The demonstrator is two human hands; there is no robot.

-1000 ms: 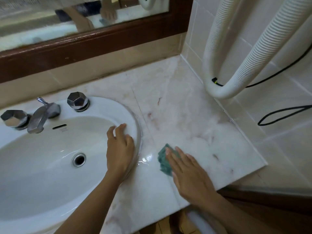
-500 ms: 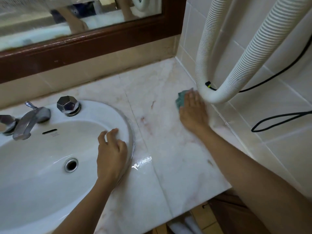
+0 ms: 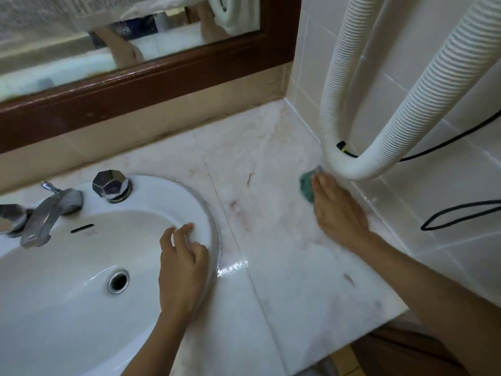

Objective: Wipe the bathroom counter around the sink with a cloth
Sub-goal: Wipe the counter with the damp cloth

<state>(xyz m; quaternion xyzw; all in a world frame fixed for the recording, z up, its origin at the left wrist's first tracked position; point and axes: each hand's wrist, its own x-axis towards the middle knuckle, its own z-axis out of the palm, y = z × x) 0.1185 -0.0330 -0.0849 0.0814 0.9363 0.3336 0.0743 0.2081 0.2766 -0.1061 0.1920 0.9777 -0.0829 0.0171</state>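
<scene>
Our right hand lies flat, fingers straight, on the small teal cloth, pressing it to the pale marble counter close to the tiled side wall, just below the bend of the white ribbed hose. Our left hand rests loosely bent, holding nothing, on the white ceramic sink's rim.

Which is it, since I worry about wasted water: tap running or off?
Off: no stream falls from the faucet into the sink.

Bare left hand and bare right hand, forearms uncovered to the frame's edge.
</scene>
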